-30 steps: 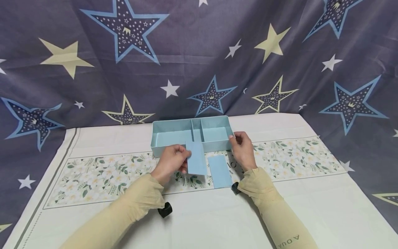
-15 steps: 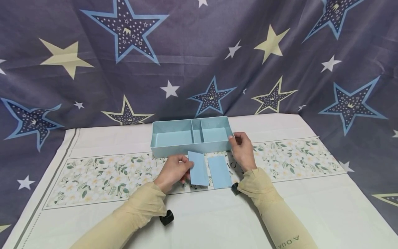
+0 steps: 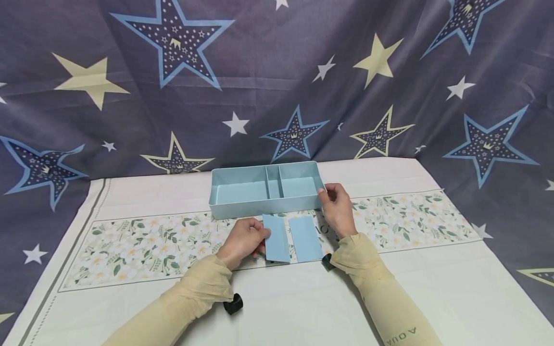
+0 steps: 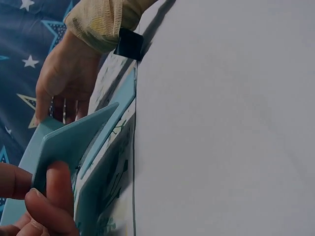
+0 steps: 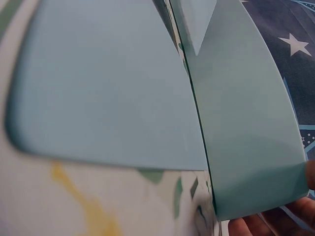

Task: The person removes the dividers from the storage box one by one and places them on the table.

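Panel (image 3: 276, 239), pale blue, is pinched at its left edge by the left hand (image 3: 244, 240) and held tilted just left of a second panel (image 3: 306, 239), on the floral strip (image 3: 151, 245). The box (image 3: 242, 209) on the far side is gripped at its right end by the right hand (image 3: 338, 211). If a set-down is intended, the right edge is probably best landed first, without overlap.

Soft, even light brightens the white tabletop (image 3: 303, 307), with faint shadows beneath the sleeves (image 3: 173, 302). The left wrist view is dimmer; in the right wrist view, the nearest blue panel (image 5: 98, 88) has blurred edges.
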Motion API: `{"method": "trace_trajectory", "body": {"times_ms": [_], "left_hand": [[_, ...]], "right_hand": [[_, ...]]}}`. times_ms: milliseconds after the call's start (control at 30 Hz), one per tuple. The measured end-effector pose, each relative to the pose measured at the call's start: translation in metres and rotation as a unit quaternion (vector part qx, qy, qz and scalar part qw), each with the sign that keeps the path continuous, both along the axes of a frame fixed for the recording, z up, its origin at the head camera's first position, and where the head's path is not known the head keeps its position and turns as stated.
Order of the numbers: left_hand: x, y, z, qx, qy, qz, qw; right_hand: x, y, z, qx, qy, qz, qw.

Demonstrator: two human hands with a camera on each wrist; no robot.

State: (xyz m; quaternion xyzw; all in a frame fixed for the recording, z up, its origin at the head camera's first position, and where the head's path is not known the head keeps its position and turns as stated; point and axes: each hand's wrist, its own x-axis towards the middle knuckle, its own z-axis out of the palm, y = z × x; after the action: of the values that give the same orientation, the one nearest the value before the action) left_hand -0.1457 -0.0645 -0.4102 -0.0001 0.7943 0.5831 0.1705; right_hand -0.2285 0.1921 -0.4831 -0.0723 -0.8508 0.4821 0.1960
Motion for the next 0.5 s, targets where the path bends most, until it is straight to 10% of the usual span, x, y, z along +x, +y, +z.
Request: {"method": "trace_trajectory", "body": {"times_ms": [500], "left_hand": [[-0.0002,0.0048,-0.0059,-0.004,-0.01,-0.009,0.9999]], "right_hand": [[0.0003,-0.0013,0.0004,0.004,-0.002,-0.005,1.0]]}}
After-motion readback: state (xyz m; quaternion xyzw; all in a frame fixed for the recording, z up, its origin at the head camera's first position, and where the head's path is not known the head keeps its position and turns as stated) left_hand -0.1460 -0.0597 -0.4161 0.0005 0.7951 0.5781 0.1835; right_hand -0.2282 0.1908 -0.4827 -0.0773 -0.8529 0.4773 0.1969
